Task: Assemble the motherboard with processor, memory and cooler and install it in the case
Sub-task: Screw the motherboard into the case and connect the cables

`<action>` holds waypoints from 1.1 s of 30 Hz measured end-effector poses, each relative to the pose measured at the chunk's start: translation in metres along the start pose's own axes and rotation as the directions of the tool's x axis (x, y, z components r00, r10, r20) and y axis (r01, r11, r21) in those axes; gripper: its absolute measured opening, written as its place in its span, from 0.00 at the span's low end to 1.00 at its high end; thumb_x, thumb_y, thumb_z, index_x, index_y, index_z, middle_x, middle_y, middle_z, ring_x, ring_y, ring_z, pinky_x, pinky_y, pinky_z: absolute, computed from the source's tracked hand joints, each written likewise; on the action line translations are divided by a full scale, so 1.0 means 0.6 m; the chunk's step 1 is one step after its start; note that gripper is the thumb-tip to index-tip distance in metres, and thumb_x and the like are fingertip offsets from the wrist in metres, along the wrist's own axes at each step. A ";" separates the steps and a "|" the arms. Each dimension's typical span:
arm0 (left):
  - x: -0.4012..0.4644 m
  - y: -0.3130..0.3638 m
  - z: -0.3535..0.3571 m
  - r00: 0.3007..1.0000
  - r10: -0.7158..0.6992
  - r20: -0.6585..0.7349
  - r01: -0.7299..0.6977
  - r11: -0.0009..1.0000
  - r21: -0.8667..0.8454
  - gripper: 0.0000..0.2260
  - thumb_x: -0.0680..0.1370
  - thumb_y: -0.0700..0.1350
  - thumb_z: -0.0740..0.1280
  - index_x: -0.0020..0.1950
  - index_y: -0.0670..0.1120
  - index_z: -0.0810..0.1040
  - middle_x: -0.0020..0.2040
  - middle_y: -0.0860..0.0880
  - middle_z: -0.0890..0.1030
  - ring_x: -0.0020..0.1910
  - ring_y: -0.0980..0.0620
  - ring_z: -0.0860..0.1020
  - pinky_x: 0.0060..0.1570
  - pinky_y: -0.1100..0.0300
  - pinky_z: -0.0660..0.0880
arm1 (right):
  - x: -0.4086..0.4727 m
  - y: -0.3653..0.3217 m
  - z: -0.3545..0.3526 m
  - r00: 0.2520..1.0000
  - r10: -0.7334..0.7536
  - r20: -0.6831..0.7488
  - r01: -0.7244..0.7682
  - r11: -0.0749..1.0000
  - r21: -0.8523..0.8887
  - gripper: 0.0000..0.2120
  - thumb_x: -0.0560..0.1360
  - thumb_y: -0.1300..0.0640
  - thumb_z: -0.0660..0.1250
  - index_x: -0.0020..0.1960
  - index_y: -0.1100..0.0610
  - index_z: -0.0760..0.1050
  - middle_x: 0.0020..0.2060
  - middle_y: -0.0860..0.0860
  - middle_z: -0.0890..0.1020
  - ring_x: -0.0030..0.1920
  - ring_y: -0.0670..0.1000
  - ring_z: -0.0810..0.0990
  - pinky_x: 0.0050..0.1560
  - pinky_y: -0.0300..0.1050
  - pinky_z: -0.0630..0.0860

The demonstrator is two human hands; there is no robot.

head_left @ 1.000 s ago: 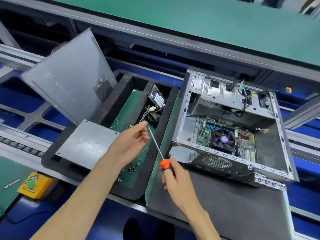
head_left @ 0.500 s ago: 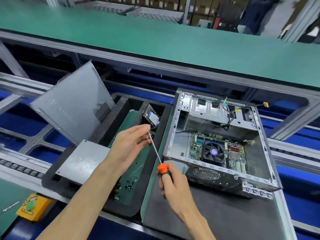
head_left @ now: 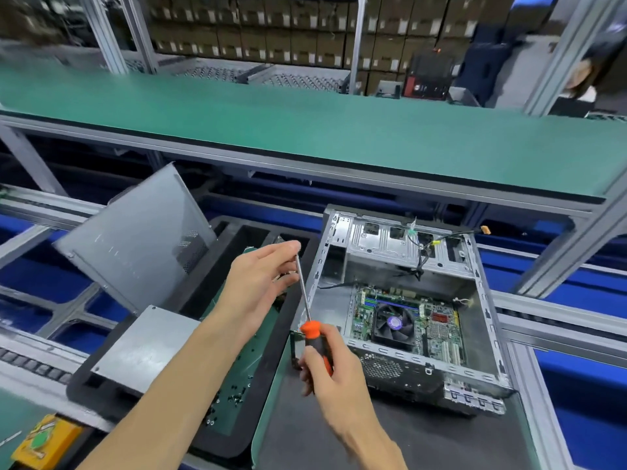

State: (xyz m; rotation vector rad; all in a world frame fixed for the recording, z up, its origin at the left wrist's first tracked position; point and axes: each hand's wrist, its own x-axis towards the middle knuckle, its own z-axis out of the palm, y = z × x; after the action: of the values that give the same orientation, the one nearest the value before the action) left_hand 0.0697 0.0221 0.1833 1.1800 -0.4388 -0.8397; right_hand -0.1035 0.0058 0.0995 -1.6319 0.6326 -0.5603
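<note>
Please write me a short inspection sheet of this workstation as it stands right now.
Surface: dark mat under the open case; black foam tray beside it.
Job's things: motherboard with cooler fan sits inside the case.
Clutter: loose screws in the tray; grey side panel leaning; flat grey plate; yellow object.
Grippers: right hand grips the screwdriver handle; left hand fingers pinch its tip.
Cables: black wires hang from the drive cage; one orange-tipped lead.
Surroundings: green shelf; stacked boxes behind.
</note>
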 end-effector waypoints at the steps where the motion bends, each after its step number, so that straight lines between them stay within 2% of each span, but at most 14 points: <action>1: 0.004 0.003 0.011 1.000 0.002 0.007 -0.002 1.000 -0.005 0.09 0.74 0.45 0.75 0.50 0.42 0.86 0.44 0.45 0.81 0.41 0.52 0.78 0.44 0.59 0.78 | 0.003 -0.004 -0.011 1.000 -0.006 0.004 0.006 1.000 0.031 0.15 0.74 0.41 0.60 0.59 0.38 0.74 0.37 0.60 0.79 0.32 0.50 0.76 0.32 0.55 0.79; 4: 0.018 0.016 0.040 1.000 0.004 0.026 -0.004 1.000 -0.024 0.11 0.71 0.47 0.77 0.48 0.42 0.86 0.42 0.46 0.81 0.40 0.52 0.79 0.43 0.58 0.78 | 0.012 -0.012 -0.044 0.999 -0.039 -0.015 0.039 0.999 0.024 0.16 0.77 0.40 0.60 0.63 0.38 0.73 0.35 0.53 0.78 0.31 0.49 0.74 0.29 0.46 0.72; 6: 0.026 0.022 0.058 0.999 -0.006 0.039 0.007 0.999 -0.031 0.10 0.71 0.46 0.77 0.48 0.41 0.86 0.41 0.46 0.81 0.38 0.52 0.79 0.41 0.59 0.78 | 0.022 -0.017 -0.063 0.996 -0.057 -0.064 0.058 0.998 0.007 0.13 0.77 0.41 0.60 0.61 0.39 0.74 0.33 0.52 0.77 0.31 0.48 0.71 0.33 0.46 0.69; 8: 0.035 0.024 0.078 0.999 -0.023 0.042 0.025 0.999 -0.040 0.07 0.74 0.43 0.75 0.47 0.41 0.86 0.40 0.46 0.81 0.38 0.52 0.79 0.40 0.59 0.78 | 0.030 -0.022 -0.079 0.990 -0.062 -0.126 0.061 0.998 -0.008 0.10 0.77 0.42 0.62 0.58 0.39 0.73 0.33 0.56 0.75 0.31 0.50 0.70 0.34 0.50 0.68; 10: 0.044 0.026 0.095 0.999 -0.038 0.026 0.039 0.998 -0.053 0.05 0.75 0.42 0.74 0.47 0.40 0.86 0.39 0.46 0.81 0.37 0.51 0.79 0.40 0.59 0.79 | 0.035 -0.026 -0.091 0.981 -0.064 -0.183 0.061 0.998 -0.023 0.09 0.74 0.43 0.64 0.54 0.38 0.70 0.35 0.59 0.76 0.32 0.51 0.69 0.35 0.49 0.69; 14: 0.061 0.022 0.121 0.999 -0.042 0.020 0.043 0.997 -0.057 0.05 0.75 0.42 0.74 0.48 0.40 0.85 0.39 0.47 0.81 0.38 0.52 0.80 0.41 0.60 0.80 | 0.039 -0.027 -0.105 0.946 -0.112 -0.304 0.097 0.993 -0.064 0.10 0.73 0.48 0.67 0.51 0.38 0.69 0.40 0.46 0.82 0.33 0.44 0.75 0.36 0.34 0.72; 16: 0.070 0.015 0.131 1.000 -0.026 0.013 0.027 0.998 -0.051 0.06 0.75 0.42 0.74 0.48 0.40 0.85 0.39 0.47 0.81 0.38 0.52 0.80 0.40 0.61 0.79 | 0.041 -0.028 -0.100 0.927 -0.135 -0.350 0.111 0.990 -0.090 0.11 0.75 0.51 0.68 0.51 0.38 0.69 0.42 0.42 0.81 0.37 0.43 0.78 0.37 0.31 0.72; 19: 0.083 0.008 0.143 0.998 -0.036 0.044 0.039 0.996 -0.075 0.05 0.75 0.43 0.74 0.46 0.41 0.85 0.39 0.47 0.82 0.38 0.53 0.79 0.38 0.62 0.79 | 0.043 -0.028 -0.086 0.903 -0.153 -0.401 0.122 0.987 -0.101 0.10 0.77 0.50 0.68 0.52 0.40 0.69 0.41 0.42 0.80 0.35 0.43 0.76 0.36 0.32 0.70; 22: 0.103 0.006 0.147 0.993 -0.081 0.092 0.088 0.992 -0.086 0.09 0.74 0.44 0.75 0.50 0.40 0.85 0.44 0.44 0.81 0.43 0.50 0.79 0.41 0.60 0.79 | 0.050 -0.029 -0.072 0.888 -0.150 -0.435 0.127 0.988 -0.082 0.09 0.76 0.46 0.66 0.55 0.42 0.69 0.38 0.43 0.79 0.34 0.43 0.74 0.36 0.33 0.69; 24: 0.117 0.005 0.146 0.985 -0.104 0.138 0.119 0.987 -0.104 0.10 0.74 0.44 0.75 0.51 0.40 0.85 0.46 0.43 0.82 0.44 0.49 0.79 0.42 0.58 0.78 | 0.057 -0.028 -0.065 0.884 -0.128 -0.450 0.124 0.992 -0.039 0.11 0.76 0.45 0.66 0.56 0.43 0.69 0.38 0.45 0.79 0.33 0.45 0.73 0.36 0.40 0.71; 27: 0.135 0.005 0.145 0.972 -0.131 0.195 0.159 0.978 -0.137 0.07 0.73 0.44 0.76 0.47 0.42 0.86 0.46 0.44 0.81 0.44 0.49 0.78 0.42 0.58 0.78 | 0.068 -0.029 -0.058 0.885 -0.108 -0.453 0.122 0.993 0.002 0.11 0.77 0.44 0.66 0.56 0.45 0.70 0.37 0.51 0.78 0.32 0.53 0.73 0.33 0.52 0.71; 33: 0.161 0.004 0.140 0.970 -0.167 0.179 0.195 0.968 -0.158 0.05 0.73 0.43 0.77 0.45 0.43 0.85 0.39 0.47 0.81 0.39 0.51 0.80 0.39 0.59 0.79 | 0.086 -0.037 -0.078 0.876 -0.121 -0.468 0.110 0.993 -0.050 0.06 0.79 0.49 0.66 0.54 0.44 0.71 0.37 0.57 0.78 0.30 0.55 0.71 0.30 0.41 0.72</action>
State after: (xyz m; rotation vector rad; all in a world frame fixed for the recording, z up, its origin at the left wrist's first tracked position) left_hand 0.0728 -0.1040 0.2033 1.0022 -0.3859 -1.1178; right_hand -0.0953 -0.0607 0.1286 -1.5672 0.9010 -1.0617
